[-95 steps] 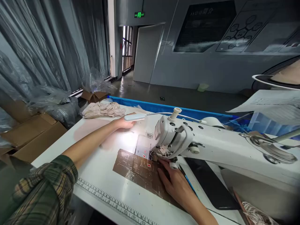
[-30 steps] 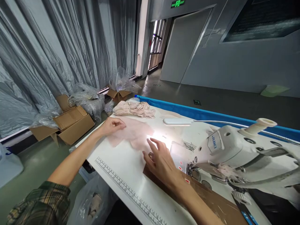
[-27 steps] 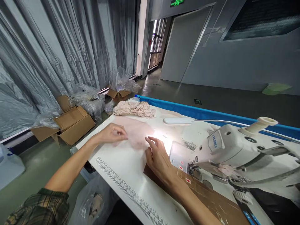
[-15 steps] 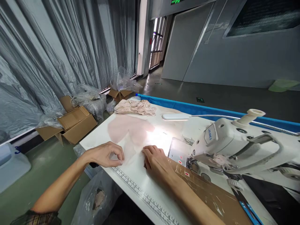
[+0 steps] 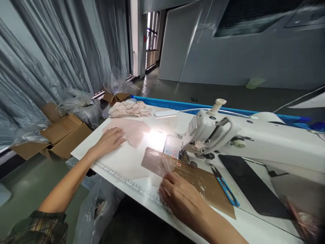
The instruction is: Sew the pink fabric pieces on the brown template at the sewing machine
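Observation:
My left hand (image 5: 110,140) lies fairly flat, fingers stretched out, at the near left edge of a pale pink sheer fabric piece (image 5: 137,131) on the white table. Close to the printed ruler strip (image 5: 134,186), my right hand (image 5: 176,189) is closed, thumb and fingers together on a thin whitish sheer fabric (image 5: 166,166). That fabric hangs over the brown taped board (image 5: 154,161), and its lower part is partly hidden and faint. To the right stands a white sewing machine (image 5: 198,132), with its lit needle area beyond the right hand.
A bundle of beige lace trim (image 5: 129,109) lies at the table's far left, near a white lamp (image 5: 166,114). Blue thread snips (image 5: 227,189) and a black flat panel (image 5: 254,186) are on the right. Cardboard boxes (image 5: 68,132) and plastic bags stand on the floor.
My view has turned to the right. My left hand has gone from a curled pose at the near edge to flat on the fabric; my right hand has come nearer me, drawing the whitish sheer fabric along.

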`<action>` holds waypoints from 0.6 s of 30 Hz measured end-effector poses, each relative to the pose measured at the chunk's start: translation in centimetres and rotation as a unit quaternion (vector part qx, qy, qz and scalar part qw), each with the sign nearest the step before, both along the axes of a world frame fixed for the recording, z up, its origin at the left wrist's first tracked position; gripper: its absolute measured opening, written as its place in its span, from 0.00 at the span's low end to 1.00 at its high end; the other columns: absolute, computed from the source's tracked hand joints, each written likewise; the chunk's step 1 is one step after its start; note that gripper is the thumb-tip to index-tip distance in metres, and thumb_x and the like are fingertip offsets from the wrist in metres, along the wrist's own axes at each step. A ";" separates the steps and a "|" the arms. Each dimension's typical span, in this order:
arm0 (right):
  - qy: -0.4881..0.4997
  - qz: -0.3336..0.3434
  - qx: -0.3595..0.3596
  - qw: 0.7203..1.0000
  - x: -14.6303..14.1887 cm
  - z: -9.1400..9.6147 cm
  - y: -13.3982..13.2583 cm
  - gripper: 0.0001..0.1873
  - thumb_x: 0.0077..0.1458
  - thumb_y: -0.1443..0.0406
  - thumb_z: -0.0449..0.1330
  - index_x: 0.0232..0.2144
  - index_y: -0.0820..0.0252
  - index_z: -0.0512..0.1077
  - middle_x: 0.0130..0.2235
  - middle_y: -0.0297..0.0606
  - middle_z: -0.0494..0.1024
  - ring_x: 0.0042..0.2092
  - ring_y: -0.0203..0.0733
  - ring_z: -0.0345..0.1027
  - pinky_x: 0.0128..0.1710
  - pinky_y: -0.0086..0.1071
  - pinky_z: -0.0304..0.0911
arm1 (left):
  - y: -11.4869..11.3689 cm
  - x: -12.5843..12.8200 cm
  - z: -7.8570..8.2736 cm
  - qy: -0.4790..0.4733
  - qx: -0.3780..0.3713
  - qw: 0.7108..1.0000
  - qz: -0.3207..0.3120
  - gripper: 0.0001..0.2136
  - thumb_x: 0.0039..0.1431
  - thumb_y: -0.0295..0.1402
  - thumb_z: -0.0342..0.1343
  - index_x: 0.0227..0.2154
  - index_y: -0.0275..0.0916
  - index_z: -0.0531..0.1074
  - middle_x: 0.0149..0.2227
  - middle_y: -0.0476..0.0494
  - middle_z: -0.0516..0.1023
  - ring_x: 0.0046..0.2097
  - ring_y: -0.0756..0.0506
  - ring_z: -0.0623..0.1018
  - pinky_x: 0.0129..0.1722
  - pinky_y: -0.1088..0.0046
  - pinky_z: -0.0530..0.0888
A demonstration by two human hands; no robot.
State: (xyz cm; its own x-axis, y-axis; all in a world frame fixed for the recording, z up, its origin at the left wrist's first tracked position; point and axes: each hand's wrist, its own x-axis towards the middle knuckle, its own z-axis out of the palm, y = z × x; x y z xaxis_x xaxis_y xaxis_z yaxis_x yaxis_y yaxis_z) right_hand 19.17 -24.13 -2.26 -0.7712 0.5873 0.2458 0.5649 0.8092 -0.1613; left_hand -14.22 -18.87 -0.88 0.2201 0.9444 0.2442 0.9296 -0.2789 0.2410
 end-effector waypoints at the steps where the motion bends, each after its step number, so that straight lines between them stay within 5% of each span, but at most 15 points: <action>1: -0.001 -0.006 -0.013 1.000 0.7 0.7 -0.6 0.12 0.62 0.67 0.52 0.27 0.57 0.69 0.32 0.42 0.73 0.31 0.43 0.68 0.26 0.34 0.61 | -0.3 0.5 0.1 -0.007 0.019 1.000 -0.012 0.18 0.66 0.44 0.48 0.49 0.38 0.72 0.55 0.38 0.71 0.55 0.37 0.71 0.56 0.56 0.65; 6: 0.042 -0.031 -0.032 0.998 0.8 2.5 0.5 0.13 0.65 0.66 0.49 0.35 0.58 0.73 0.36 0.42 0.75 0.34 0.43 0.71 0.30 0.34 0.65 | -1.3 4.5 0.3 -0.027 0.020 0.990 -0.139 0.15 0.69 0.40 0.47 0.45 0.38 0.74 0.45 0.41 0.77 0.48 0.42 0.75 0.49 0.66 0.70; 10: 0.046 -0.077 0.004 0.996 -1.5 0.8 3.9 0.15 0.65 0.67 0.47 0.45 0.65 0.73 0.41 0.49 0.76 0.41 0.48 0.71 0.43 0.41 0.68 | -0.9 7.4 -0.6 0.035 0.001 0.983 -0.179 0.13 0.69 0.36 0.46 0.45 0.38 0.73 0.43 0.39 0.75 0.45 0.43 0.75 0.46 0.66 0.70; 13: 0.026 -0.085 0.011 0.996 -2.5 -1.2 5.7 0.23 0.63 0.66 0.52 0.58 0.68 0.63 0.48 0.56 0.74 0.46 0.54 0.69 0.47 0.47 0.67 | -0.5 8.4 -1.5 0.053 -0.019 0.983 -0.172 0.11 0.68 0.35 0.48 0.39 0.36 0.75 0.35 0.41 0.73 0.39 0.44 0.74 0.42 0.67 0.70; 18: 0.053 -0.033 -0.089 0.994 -1.4 -2.0 5.1 0.30 0.59 0.65 0.55 0.63 0.66 0.57 0.52 0.56 0.73 0.50 0.55 0.68 0.48 0.49 0.67 | -1.4 9.0 -0.7 -0.046 -0.014 0.979 -0.200 0.07 0.63 0.33 0.55 0.32 0.37 0.74 0.41 0.40 0.72 0.44 0.42 0.73 0.47 0.63 0.69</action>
